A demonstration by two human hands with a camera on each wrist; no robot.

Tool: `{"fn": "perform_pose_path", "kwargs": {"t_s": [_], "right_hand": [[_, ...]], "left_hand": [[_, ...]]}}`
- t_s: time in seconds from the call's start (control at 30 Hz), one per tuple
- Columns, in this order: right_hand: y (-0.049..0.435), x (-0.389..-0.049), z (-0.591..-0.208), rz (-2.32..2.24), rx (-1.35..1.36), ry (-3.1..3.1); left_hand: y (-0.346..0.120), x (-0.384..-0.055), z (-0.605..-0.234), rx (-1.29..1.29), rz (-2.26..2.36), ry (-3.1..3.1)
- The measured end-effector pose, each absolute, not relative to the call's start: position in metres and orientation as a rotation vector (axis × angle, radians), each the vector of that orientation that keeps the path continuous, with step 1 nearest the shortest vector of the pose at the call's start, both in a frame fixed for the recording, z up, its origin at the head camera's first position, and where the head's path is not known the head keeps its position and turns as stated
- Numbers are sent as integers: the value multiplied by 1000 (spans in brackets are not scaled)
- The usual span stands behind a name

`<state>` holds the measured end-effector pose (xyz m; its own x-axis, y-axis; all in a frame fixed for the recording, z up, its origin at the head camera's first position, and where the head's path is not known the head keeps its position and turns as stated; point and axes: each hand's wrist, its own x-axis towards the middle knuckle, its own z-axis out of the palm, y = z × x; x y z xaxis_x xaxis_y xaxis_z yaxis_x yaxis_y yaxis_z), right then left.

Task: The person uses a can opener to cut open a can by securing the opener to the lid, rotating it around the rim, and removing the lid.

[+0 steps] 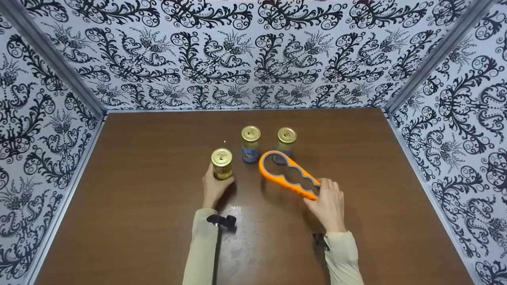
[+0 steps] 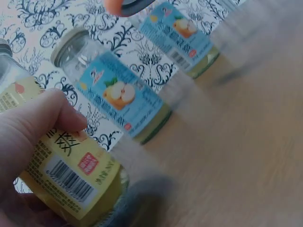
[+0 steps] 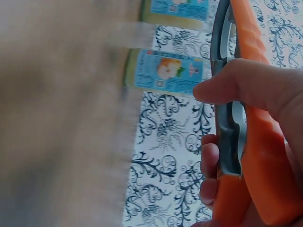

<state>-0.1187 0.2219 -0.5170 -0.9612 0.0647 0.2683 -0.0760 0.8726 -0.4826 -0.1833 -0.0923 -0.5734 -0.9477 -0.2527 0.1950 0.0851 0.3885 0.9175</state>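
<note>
My left hand (image 1: 214, 188) grips a glass jar with a yellow label (image 2: 71, 165) and a gold lid (image 1: 222, 157). In the left wrist view the thumb lies across that label. In my right hand (image 1: 329, 202) is an orange and grey jar opener (image 1: 285, 181), held by one end above the table, its wide loop pointing to the far left. Two jars with blue labels and gold lids stand behind: the middle jar (image 1: 250, 148) is just beyond the held one, and the right jar (image 1: 286, 138) is partly hidden by the opener's loop.
The brown table (image 1: 158, 221) is enclosed at the back and both sides by white panels with black scrollwork (image 1: 237, 59). Metal strips (image 1: 59, 59) run along the panel corners. Black wrist cameras (image 1: 223, 221) are strapped over the light sleeves.
</note>
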Motion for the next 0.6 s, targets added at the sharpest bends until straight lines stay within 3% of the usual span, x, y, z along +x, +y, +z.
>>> {"fn": "perform_pose_path", "kwargs": {"t_s": [0.6], "right_hand": [[203, -130, -484, 806, 122, -2681]], "left_hand": [[-61, -161, -576, 3, -1801, -2292]]}}
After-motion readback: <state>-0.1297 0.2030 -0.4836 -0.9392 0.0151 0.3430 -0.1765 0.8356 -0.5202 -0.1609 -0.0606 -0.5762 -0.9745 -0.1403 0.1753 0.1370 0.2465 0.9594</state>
